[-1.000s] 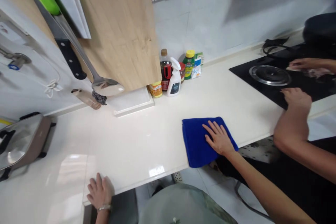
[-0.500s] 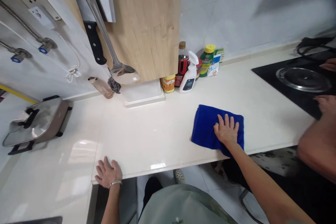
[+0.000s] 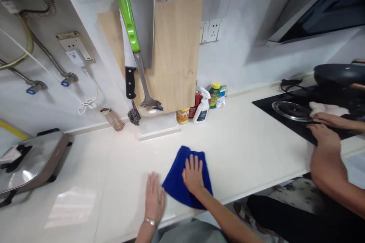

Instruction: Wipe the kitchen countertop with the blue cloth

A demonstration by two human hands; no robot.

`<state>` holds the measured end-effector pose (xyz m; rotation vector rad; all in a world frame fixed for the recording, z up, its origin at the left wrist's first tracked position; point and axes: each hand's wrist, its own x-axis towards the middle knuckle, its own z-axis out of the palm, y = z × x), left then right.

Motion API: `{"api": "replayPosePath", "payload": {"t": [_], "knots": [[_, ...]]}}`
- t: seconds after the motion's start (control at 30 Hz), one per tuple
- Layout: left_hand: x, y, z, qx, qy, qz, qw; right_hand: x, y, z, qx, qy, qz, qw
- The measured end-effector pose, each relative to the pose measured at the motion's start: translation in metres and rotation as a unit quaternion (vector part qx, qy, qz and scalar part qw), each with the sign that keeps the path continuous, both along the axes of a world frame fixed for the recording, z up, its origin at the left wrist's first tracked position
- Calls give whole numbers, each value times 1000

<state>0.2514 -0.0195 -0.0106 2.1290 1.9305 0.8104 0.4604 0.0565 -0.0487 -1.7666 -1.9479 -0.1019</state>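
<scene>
A blue cloth (image 3: 178, 186) is spread on the white countertop (image 3: 239, 152), its near edge close to the counter's front. My right hand (image 3: 194, 174) lies flat on top of it, fingers stretched out and pressing, not wrapped round it. Just left of the cloth, my left hand (image 3: 154, 197) rests on the counter with its fingers straight and its thumb apart. It wears a bracelet at the wrist and holds nothing.
Behind the cloth stand a white spray bottle (image 3: 202, 108), a yellow-capped green bottle (image 3: 215, 95) and an orange-labelled jar (image 3: 183, 116). A cutting board (image 3: 176, 53) hangs above. An electric pan (image 3: 37, 163) sits at left. Another person's hands (image 3: 327, 129) wipe the stove (image 3: 262, 104) with a pale cloth (image 3: 330, 109).
My right hand has slid the blue cloth leftward across the counter. My left hand has left the counter corner and come beside the cloth. The view has tilted up.
</scene>
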Motion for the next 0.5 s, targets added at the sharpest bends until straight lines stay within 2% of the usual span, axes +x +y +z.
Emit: {"api": "replayPosePath", "payload": {"t": [0.1,0.2,0.37,0.5], "knots": [[33,28,-2,12,-30,-95,995,-31,-5,5,-36,-35,109,993],[40,40,-14,17,-19,-93,995,-16,-10,8,-50,-52,163,984],[28,30,-30,38,97,-82,991,31,-9,9,-31,-62,118,991],[25,37,-27,60,158,-72,983,32,6,7,-28,-76,111,991]]}}
